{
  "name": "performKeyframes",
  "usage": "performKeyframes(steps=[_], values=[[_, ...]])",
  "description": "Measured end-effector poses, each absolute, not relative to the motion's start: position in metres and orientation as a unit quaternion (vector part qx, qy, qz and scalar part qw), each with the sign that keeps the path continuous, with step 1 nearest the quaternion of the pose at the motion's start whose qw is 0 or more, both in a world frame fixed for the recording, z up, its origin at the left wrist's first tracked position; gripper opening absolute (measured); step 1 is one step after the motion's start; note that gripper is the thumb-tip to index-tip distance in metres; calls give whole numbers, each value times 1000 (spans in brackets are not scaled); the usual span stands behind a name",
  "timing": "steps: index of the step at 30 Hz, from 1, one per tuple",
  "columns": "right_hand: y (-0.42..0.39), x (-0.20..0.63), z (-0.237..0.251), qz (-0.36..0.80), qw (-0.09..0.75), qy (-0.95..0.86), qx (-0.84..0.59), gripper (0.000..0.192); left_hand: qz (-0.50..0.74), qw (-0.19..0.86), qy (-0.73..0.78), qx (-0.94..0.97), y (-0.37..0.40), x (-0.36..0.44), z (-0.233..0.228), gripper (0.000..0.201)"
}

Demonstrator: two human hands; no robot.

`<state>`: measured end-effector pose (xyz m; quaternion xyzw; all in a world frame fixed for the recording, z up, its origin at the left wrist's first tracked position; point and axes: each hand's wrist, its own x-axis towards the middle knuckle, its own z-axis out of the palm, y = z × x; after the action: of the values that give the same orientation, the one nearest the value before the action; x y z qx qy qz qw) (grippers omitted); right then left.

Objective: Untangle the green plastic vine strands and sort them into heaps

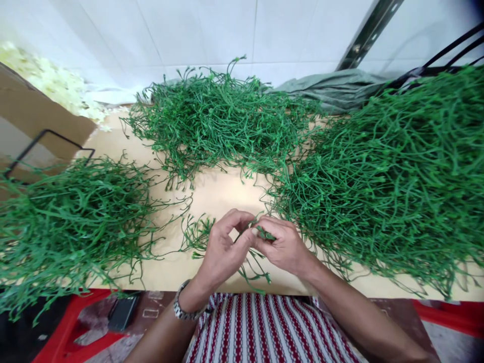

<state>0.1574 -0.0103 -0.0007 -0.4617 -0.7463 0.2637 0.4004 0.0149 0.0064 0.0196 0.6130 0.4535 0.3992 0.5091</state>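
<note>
At the near edge of the pale tan tabletop (pixel 223 194): we have a small bunch of thin, green, plastic-looking stems (pixel 265 233) between our hands.
Left hand (pixel 226 247): thumb and forefinger arch into a ring, their ends narrowed to a pinch on the bunch.
Right hand (pixel 285 245): fingers folded snugly around the same stems.
Handling: we judge them light, bendy, easily tangled, hardly fragile.
Hold: we would pinch the bare lengths, clear of the knobbly tips.

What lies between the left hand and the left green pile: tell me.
In the head view, a small clump of green stems and some tabletop.
</note>
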Motion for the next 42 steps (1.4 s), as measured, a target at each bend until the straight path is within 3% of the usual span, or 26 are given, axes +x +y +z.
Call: performKeyframes(steps=[2,6,15,22,24,28,31,37,42], values=[[-11,156,-1,283,397,-742,-460,23,416,581,426,555,9,15,14,1],[-11,153,-1,354,385,-688,-504,27,481,683,377,399,9,16,8,7],[-11,144,-1,372,406,-660,-511,14,462,773,348,262,9,19,13,14],[-14,152,-5,380,403,-756,-350,8,480,791,302,228,26,11,19,16],[-11,160,-5,362,456,-717,-383,7,483,768,316,277,29,7,24,14],[0,185,5,236,650,-556,-461,4,446,733,381,344,27,4,28,12],[4,197,16,237,705,-508,-434,6,452,717,388,363,26,6,24,12],[-5,187,19,481,579,-519,-406,5,483,686,378,392,28,13,18,7],[-1,173,13,434,407,-670,-445,4,504,661,359,425,26,20,18,6]])
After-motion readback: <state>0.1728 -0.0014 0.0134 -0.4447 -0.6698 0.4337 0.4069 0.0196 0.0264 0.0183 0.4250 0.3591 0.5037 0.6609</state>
